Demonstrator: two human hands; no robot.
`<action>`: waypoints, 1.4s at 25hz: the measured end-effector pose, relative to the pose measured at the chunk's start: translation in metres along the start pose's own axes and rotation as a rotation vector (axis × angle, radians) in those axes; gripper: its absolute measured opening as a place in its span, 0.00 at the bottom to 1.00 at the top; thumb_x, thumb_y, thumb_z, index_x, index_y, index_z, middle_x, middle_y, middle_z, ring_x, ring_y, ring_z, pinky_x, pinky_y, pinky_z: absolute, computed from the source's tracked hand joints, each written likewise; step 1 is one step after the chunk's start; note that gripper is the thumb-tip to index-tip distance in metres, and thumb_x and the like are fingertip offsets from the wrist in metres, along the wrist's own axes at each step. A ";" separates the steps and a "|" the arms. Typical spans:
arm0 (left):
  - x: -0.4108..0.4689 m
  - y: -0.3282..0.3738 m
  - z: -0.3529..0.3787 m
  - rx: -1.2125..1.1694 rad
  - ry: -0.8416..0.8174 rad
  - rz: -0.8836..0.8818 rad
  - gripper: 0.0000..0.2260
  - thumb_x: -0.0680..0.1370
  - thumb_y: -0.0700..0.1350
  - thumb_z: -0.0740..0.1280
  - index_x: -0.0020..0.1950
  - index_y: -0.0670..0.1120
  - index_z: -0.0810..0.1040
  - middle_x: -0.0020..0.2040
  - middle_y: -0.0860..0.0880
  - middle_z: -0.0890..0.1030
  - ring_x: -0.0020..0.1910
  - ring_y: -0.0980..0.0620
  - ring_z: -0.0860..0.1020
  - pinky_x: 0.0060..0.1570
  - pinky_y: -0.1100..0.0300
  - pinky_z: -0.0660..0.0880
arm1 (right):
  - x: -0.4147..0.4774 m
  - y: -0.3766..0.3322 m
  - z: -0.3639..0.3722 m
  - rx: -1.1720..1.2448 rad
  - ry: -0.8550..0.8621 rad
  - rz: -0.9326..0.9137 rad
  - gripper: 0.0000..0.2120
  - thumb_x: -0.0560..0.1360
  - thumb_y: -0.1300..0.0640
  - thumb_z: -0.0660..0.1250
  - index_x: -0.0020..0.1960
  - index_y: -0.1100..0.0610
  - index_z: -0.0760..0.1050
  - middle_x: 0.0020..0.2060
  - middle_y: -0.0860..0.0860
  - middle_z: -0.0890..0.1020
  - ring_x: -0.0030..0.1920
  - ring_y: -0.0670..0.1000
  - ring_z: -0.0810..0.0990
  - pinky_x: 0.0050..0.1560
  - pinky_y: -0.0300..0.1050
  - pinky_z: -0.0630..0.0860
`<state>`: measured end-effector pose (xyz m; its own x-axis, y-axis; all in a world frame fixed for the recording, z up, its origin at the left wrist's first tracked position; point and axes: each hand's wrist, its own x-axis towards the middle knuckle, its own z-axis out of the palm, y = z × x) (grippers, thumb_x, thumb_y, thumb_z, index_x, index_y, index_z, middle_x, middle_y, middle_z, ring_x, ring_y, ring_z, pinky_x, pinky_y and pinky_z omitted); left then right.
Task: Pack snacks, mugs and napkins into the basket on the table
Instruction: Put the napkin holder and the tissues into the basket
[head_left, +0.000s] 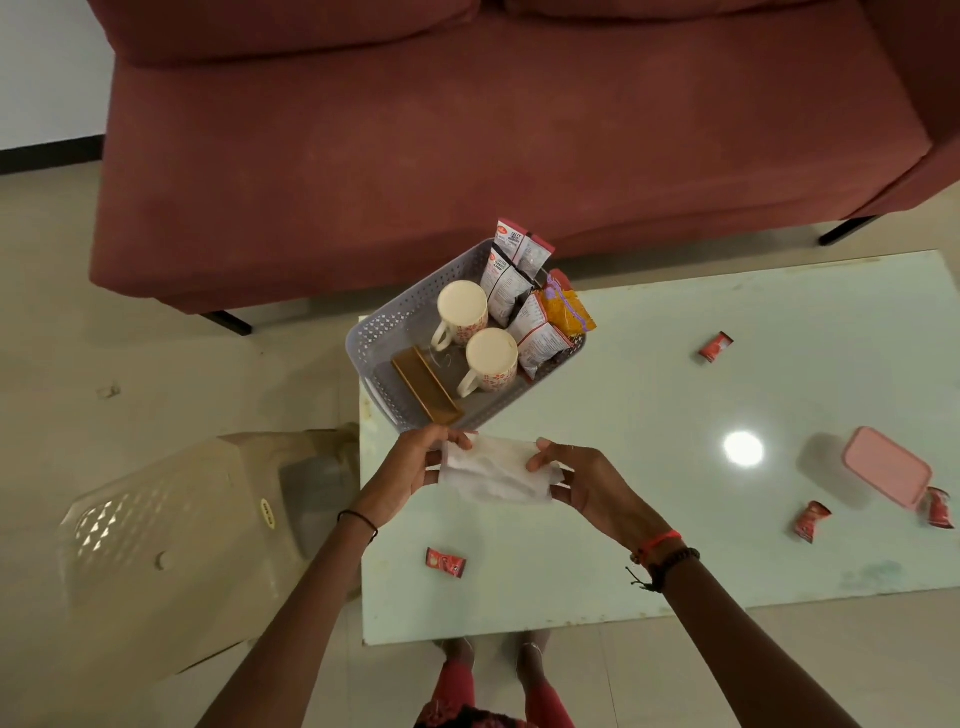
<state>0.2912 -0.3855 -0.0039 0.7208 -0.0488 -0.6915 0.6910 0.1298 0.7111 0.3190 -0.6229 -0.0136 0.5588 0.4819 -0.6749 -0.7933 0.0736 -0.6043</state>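
A grey perforated basket (387, 325) stands at the table's far left corner. Inside it are two upturned patterned mugs (462, 310) (491, 358), a flat brown bar (426, 385) and several snack packets (511, 283) along its right side, one of them orange (567, 310). Just in front of the basket I hold a white napkin (493, 475) above the table. My left hand (415, 462) pinches its left edge and my right hand (582, 480) pinches its right edge.
Small red candy wrappers lie on the pale glass table (649, 405): one near the front (445, 562), one far right (716, 346), two by a pink lidded box (885, 465). A beige plastic chair (171, 530) stands left of the table. A red sofa (467, 145) is behind.
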 end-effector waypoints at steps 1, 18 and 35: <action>0.000 0.001 -0.001 -0.010 0.011 -0.006 0.15 0.80 0.43 0.58 0.40 0.45 0.82 0.48 0.52 0.85 0.48 0.54 0.83 0.44 0.61 0.81 | 0.000 0.002 0.003 -0.066 0.035 -0.037 0.09 0.76 0.57 0.65 0.41 0.57 0.81 0.51 0.48 0.83 0.49 0.49 0.81 0.47 0.38 0.79; 0.014 0.031 -0.037 -0.079 0.013 -0.149 0.06 0.77 0.42 0.67 0.44 0.43 0.82 0.42 0.47 0.86 0.41 0.55 0.85 0.37 0.67 0.79 | 0.040 0.035 0.072 -1.103 0.427 -0.412 0.21 0.75 0.52 0.66 0.66 0.54 0.69 0.57 0.52 0.82 0.52 0.52 0.82 0.49 0.40 0.76; 0.090 0.117 -0.101 1.587 -0.100 0.471 0.09 0.75 0.47 0.67 0.54 0.51 0.81 0.50 0.53 0.84 0.51 0.52 0.79 0.66 0.50 0.60 | 0.111 -0.017 0.124 -1.111 0.395 -0.346 0.18 0.76 0.63 0.61 0.65 0.64 0.70 0.57 0.62 0.80 0.59 0.61 0.77 0.59 0.51 0.75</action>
<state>0.4312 -0.2746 0.0038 0.8264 -0.3677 -0.4265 -0.2553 -0.9197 0.2983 0.3643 -0.4624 -0.0257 0.8873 0.2727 -0.3720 -0.0597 -0.7318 -0.6789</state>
